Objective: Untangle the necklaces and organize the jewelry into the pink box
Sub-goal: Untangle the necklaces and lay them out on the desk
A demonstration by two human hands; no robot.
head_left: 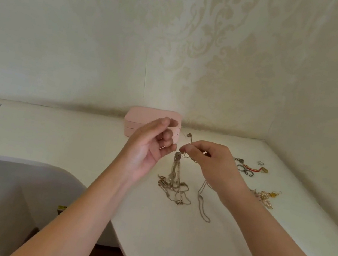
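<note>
While your right grip [211, 164] pinches the knotted top of the necklace tangle [174, 174] between thumb and forefinger, the rest of that tangle hangs straight down from the pinch. Its lower loops are bunched on the worktop [92, 148], below and between your two grips.

Your left grip [151, 147] is just to the left of the pinch, palm facing in, fingers curled, with the lowest fingertips right next to the knot. Honestly can't tell whether it's got a fine strand between thumb and forefinger or nothing at all; it's too blurry up there.

One loose silver chain [203, 201] trails down under your right grip and lies on the worktop. A small pendant [189, 135] sits just beyond your right fingertips.

The pink box [142, 121] is right behind your left grip, lid closed, back against the wall and partly hidden by your fingers.

Off to the right of your right grip there's a little pile of rings and a red bracelet [249, 168], and nearer to you, by your right wrist, some gold earrings [266, 198].
</note>
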